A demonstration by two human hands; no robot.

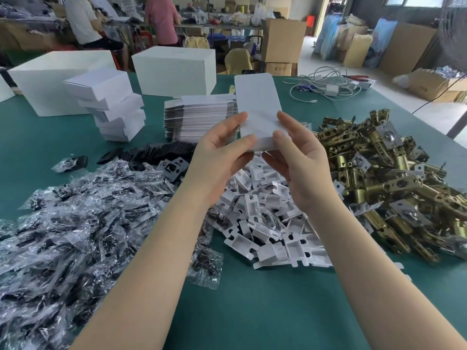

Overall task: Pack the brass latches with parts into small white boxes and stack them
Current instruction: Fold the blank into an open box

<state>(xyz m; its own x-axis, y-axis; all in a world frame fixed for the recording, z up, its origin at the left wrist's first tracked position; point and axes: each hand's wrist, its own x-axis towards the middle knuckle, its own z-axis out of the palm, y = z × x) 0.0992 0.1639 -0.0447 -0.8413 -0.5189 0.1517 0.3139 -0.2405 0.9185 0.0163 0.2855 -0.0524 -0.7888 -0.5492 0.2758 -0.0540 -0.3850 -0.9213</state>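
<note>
Table (252, 299) green-covered, warehouse room.

No legible text, label or number on any box or part.

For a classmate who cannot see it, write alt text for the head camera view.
Both hands, left and right, hold a flat white box blank above a green table. Below lie bagged screws, white inserts and brass latches. Behind stand flat blanks and finished boxes.
</note>
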